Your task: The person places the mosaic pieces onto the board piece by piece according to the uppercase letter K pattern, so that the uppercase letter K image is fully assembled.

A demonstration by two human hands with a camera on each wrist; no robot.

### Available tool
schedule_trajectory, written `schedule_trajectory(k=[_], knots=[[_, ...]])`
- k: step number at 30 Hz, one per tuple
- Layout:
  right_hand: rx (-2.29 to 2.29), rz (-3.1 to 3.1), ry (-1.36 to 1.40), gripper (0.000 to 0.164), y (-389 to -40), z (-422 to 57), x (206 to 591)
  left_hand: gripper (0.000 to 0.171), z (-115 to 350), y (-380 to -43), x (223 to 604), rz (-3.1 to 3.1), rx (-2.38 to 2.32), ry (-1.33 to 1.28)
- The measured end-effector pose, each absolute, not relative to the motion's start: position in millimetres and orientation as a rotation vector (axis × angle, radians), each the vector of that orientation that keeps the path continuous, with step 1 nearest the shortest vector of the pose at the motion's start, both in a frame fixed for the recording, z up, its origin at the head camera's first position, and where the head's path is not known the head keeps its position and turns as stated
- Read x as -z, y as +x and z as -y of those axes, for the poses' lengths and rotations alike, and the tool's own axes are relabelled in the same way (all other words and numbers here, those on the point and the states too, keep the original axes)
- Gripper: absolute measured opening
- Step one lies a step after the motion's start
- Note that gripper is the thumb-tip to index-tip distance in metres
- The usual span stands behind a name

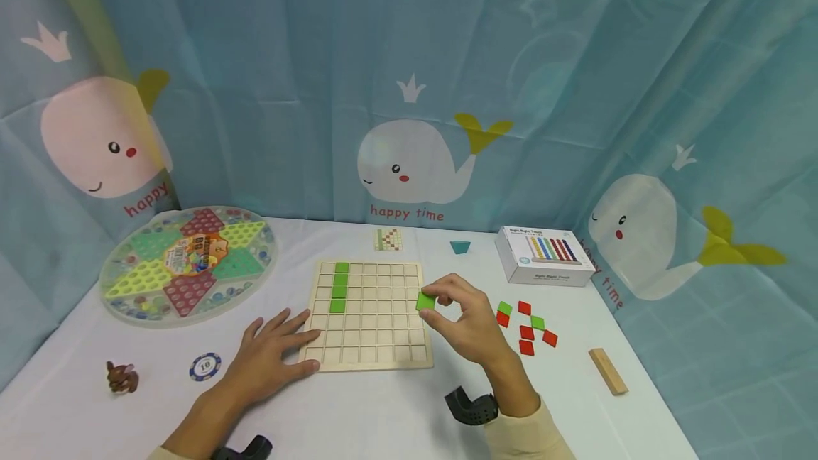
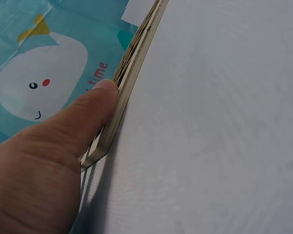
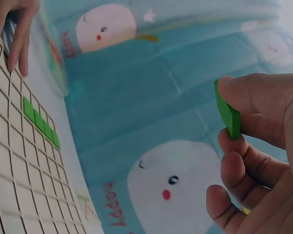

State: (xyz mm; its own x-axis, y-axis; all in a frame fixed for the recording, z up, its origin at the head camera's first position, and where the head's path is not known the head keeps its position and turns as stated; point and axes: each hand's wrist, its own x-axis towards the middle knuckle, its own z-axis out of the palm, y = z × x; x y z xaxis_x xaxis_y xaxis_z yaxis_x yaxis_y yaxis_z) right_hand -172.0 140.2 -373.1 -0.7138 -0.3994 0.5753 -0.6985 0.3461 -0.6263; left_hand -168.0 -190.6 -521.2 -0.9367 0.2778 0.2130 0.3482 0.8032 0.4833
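My right hand [image 1: 469,318] pinches a green square tile [image 1: 425,301] between thumb and fingers, near the right edge of a wooden grid board [image 1: 383,358]. In the right wrist view the same green tile [image 3: 228,113] is seen nearly edge-on. Several green tiles [image 1: 339,291] lie in one column at the upper left of the board. My left hand [image 1: 271,357] rests at the board's left edge with fingers spread; in the left wrist view its thumb [image 2: 95,109] touches the board's edge [image 2: 129,80].
Loose red tiles [image 1: 526,333] and green tiles [image 1: 537,322] lie right of the board. A white box [image 1: 546,265], a teal piece [image 1: 460,247] and a pattern card [image 1: 388,239] stand behind. A wooden block [image 1: 608,371], checkers board [image 1: 192,261], poker chip [image 1: 205,367] and brown figurine [image 1: 121,378] lie around.
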Motion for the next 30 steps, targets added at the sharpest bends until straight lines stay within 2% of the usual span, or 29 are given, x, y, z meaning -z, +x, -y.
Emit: schedule_trajectory(k=[6,13,30], knots=[[-1.346,2.273,1.056,0.027,-199,-123,407,0.062,192,-168,521,2.853,0.799,-0.501],[-1.401,2.214,1.134,0.025,-205,-93,411,0.062,192,-168,521,2.851,0.796,-0.494],[-1.335,2.541,0.94,0.025,-231,-42,476,0.061,190,-169,520,2.85,0.779,-0.509]])
